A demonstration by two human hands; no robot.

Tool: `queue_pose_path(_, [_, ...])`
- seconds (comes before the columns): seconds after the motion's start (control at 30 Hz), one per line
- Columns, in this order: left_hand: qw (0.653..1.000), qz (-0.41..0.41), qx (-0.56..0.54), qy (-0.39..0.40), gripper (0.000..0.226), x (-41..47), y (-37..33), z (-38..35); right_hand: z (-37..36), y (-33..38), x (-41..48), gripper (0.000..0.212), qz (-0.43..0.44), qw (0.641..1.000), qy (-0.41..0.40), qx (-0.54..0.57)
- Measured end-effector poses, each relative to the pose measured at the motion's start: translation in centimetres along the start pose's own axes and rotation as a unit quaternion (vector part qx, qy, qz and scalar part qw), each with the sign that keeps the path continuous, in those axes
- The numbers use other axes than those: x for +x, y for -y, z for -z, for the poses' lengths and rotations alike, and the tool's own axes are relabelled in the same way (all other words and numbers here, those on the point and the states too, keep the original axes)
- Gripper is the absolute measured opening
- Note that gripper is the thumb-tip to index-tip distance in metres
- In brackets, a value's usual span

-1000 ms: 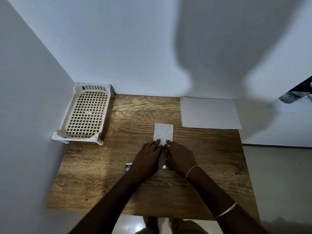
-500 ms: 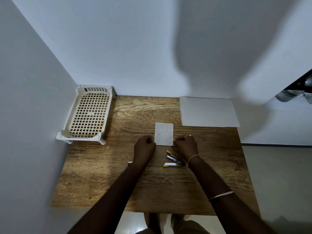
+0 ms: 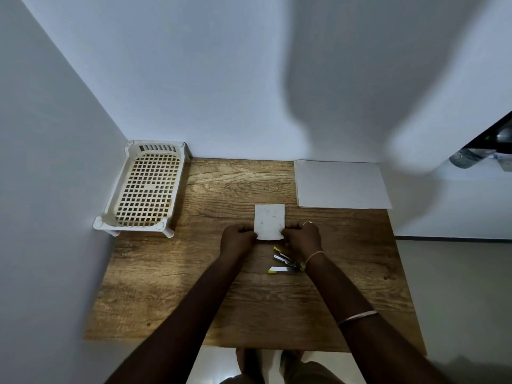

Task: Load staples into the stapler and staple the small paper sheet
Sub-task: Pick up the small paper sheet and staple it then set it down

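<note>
A small white paper sheet (image 3: pixel 269 221) lies mid-table, its near edge slightly lifted. My left hand (image 3: pixel 237 239) pinches its lower left corner and my right hand (image 3: pixel 302 237) pinches its lower right corner. A small stapler (image 3: pixel 285 262) with yellow tips lies swung open on the wooden table (image 3: pixel 171 273), just behind my right wrist, which hides its hinge end. No staple box can be seen.
A cream plastic lattice tray (image 3: pixel 146 189) stands at the back left against the wall. A large white sheet (image 3: pixel 342 184) lies at the back right corner. Walls close off the left and back; the table's right edge drops to the floor.
Both hands moved off the stapler, leaving it open on the table, spread apart and went forward to the small sheet, then closed on its two near corners.
</note>
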State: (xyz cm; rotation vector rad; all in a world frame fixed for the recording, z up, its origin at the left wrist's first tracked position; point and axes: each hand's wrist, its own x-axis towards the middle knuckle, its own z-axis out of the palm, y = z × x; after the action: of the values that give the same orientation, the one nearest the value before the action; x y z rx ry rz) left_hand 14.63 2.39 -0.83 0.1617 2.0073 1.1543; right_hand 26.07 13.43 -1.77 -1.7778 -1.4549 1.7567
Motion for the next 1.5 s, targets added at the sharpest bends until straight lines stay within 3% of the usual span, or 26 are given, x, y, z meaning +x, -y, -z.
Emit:
queue_pose_path(0.23, [0.992, -0.034, -0.115, 0.029, 0.022, -1.7, -2.3, 1.6, 2.1, 3.6, -2.3, 0.016, 0.106, 0.993, 0.059, 0.01])
queue_pose_path(0.53, [0.959, -0.066, -0.261, 0.09, 0.033, -6.0, -7.5, 3.2, 4.5, 7.0, -5.5, 0.013, 0.166, 0.977, 0.083, 0.102])
queue_pose_path(0.93, [0.943, -0.121, -0.279, 0.135, 0.032, -8.7, -9.4, 3.8, 6.1, 8.3, -7.9, 0.017, 0.223, 0.954, 0.117, 0.163])
queue_pose_path(1.0, [0.944, -0.118, -0.279, 0.131, 0.032, -8.7, -9.4, 3.8, 6.2, 7.5, -7.0, 0.015, 0.269, 0.958, 0.046, 0.085])
queue_pose_path(1.1, [0.945, -0.111, -0.282, 0.124, 0.031, -8.6, -9.3, 4.0, 6.0, 4.5, -5.3, 0.014, 0.314, 0.938, -0.061, -0.132])
queue_pose_path(1.2, [0.945, -0.109, -0.284, 0.118, 0.03, -8.5, -9.3, 4.2, 5.4, 0.4, -4.3, 0.036, 0.283, 0.915, -0.025, -0.286])
queue_pose_path(1.33, [0.945, -0.11, -0.288, 0.113, 0.03, -8.5, -9.1, 4.6, 4.5, -4.4, -3.6, 0.075, 0.28, 0.828, 0.048, -0.483])
queue_pose_path(1.5, [0.944, -0.11, -0.291, 0.11, 0.029, -8.8, -9.0, 4.7, 3.4, -6.3, -3.6, 0.058, 0.329, 0.76, 0.038, -0.56])
